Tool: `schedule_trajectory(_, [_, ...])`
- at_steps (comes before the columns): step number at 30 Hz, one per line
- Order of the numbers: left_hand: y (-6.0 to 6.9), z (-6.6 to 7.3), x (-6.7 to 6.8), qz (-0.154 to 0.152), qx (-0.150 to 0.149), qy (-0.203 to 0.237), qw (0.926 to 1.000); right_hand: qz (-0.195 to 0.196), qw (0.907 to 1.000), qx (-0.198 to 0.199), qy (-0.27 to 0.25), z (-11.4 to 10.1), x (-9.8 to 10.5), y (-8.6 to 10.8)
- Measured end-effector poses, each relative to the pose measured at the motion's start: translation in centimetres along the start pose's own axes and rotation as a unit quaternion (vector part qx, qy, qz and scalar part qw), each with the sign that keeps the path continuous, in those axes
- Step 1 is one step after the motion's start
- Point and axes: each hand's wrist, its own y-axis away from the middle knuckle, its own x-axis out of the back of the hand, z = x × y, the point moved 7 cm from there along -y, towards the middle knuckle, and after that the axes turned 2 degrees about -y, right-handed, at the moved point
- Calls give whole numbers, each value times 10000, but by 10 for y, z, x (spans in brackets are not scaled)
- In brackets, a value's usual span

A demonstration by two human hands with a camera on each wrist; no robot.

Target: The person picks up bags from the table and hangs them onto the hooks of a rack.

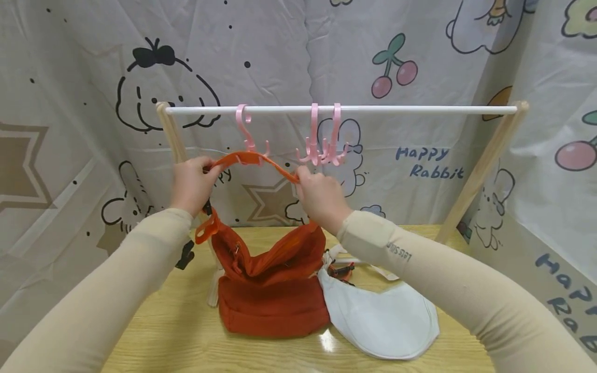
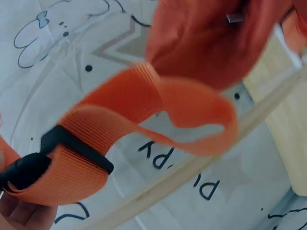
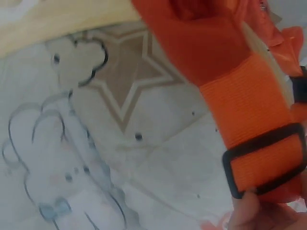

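Observation:
An orange webbing strap of a rust-orange shoulder bag arches between the two hands, just at the lower prongs of a pink multi-prong hook; whether the prongs bear it cannot be told. My left hand pinches the strap beside a black buckle, with a spare strap loop dangling. Gripping the strap's other side is my right hand, its fingers close to a black slider. Below, the bag gapes at its top, its base low over the table.
Two more pink hooks hang at the middle of a white rod on wooden legs. A white bag lies on the wooden table, right of the orange bag. Patterned cloth stands behind.

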Motion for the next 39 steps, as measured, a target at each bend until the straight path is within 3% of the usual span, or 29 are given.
schedule_trajectory(3, [4,-1,-7,71,-24,201,9998,66,9995,-83,-293,3,-13,8])
schedule_trajectory(10, [12,-3,-23,0,-13,390,9992,729,9965,67,-409,7,-33,25])
schedule_trajectory(13, [18,-5,-31,-122,-54,477,9988,708,9943,80,-791,9,-45,33])
schedule_trajectory(17, [26,-10,-45,-261,-266,731,9966,385,9892,-281,-1388,16,-68,47])
schedule_trajectory(22, [34,-16,-57,-176,-400,1067,9933,353,9841,-597,-1633,21,-88,64])
schedule_trajectory(30, [44,-26,-66,104,-17,1683,9857,139,9608,-1309,-2440,30,-108,78])
schedule_trajectory(39, [51,-33,-74,2,282,1672,9855,-96,9394,-1871,-2870,41,-129,98])
